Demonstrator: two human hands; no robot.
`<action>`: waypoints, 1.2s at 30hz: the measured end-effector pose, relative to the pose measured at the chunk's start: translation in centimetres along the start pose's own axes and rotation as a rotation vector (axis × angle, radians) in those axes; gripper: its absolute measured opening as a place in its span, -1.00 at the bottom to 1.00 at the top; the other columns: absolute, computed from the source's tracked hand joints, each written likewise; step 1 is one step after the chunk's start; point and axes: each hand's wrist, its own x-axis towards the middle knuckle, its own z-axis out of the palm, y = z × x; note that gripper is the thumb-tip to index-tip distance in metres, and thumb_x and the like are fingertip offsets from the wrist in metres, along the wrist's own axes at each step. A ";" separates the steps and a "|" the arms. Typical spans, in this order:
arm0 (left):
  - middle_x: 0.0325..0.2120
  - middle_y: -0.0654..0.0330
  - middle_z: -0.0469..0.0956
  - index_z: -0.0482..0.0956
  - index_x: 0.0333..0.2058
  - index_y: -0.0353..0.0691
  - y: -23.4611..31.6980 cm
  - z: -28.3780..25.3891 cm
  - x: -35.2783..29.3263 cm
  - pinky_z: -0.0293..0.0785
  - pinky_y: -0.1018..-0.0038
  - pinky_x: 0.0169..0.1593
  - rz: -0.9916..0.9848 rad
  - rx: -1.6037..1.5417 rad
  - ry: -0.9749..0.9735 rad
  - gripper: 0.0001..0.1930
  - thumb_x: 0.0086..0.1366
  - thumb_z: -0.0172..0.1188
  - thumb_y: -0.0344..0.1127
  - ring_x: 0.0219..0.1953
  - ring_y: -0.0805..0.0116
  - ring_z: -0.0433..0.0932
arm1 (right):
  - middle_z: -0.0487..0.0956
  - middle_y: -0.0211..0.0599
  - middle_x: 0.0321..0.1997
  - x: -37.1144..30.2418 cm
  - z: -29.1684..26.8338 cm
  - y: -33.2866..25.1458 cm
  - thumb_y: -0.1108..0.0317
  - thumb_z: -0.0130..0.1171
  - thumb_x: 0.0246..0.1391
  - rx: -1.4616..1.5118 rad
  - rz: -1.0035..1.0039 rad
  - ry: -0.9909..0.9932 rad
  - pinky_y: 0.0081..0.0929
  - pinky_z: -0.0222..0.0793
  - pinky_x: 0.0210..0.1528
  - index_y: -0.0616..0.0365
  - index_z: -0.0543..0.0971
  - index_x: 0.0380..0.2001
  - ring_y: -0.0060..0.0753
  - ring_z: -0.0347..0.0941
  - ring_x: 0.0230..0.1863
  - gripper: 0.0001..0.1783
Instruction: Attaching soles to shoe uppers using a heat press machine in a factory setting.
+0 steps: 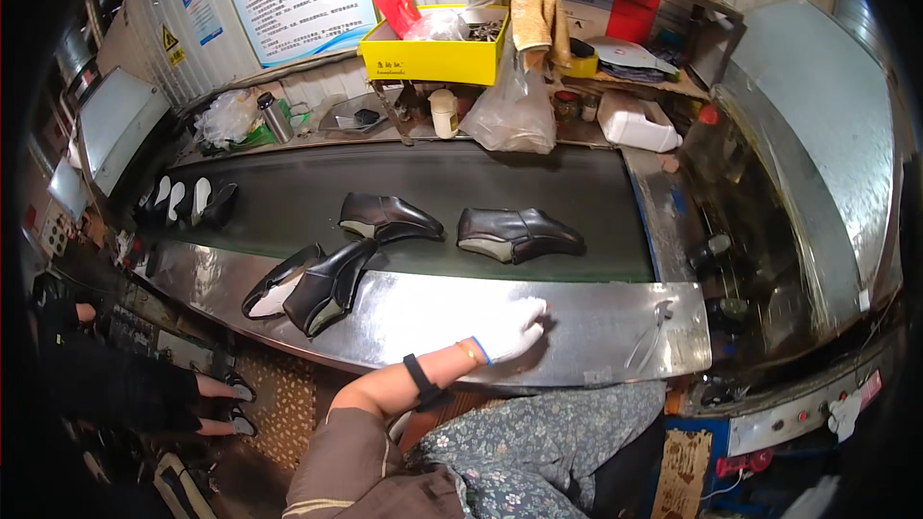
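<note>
My left hand point(516, 332), in a white glove, is over the shiny metal ledge point(423, 303). Its fingers look curled together, and I see nothing in them. My right hand does not show. Beyond the hand, a dark brown shoe point(519, 234) lies on the dark conveyor belt point(413, 168), with a second dark brown shoe point(389, 217) to its left. Two black shoes lean together at the ledge's left part: one with a pale lining point(281, 281) showing, the other black shoe point(332, 286) partly over it. Several shoes point(200, 200) with white insoles stand at the belt's left end.
A wire-like metal tool point(651, 334) lies at the ledge's right end. Behind the belt are a yellow box point(433, 61), a hanging plastic bag point(514, 111), a white jug point(638, 122) and a flask point(275, 118). Another person's legs point(216, 404) show at the lower left.
</note>
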 end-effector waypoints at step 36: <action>0.29 -0.26 0.33 0.41 0.27 -0.28 14.7 0.5 -2.4 0.36 -0.07 0.31 0.505 -0.383 -0.394 -0.34 0.19 0.27 -0.20 0.33 -0.24 0.36 | 0.69 -0.23 -0.03 4.1 6.8 -37.0 0.28 0.03 0.45 1.202 0.168 -0.647 -0.40 0.48 0.11 0.33 0.67 0.00 -0.39 0.58 -0.01 -0.65</action>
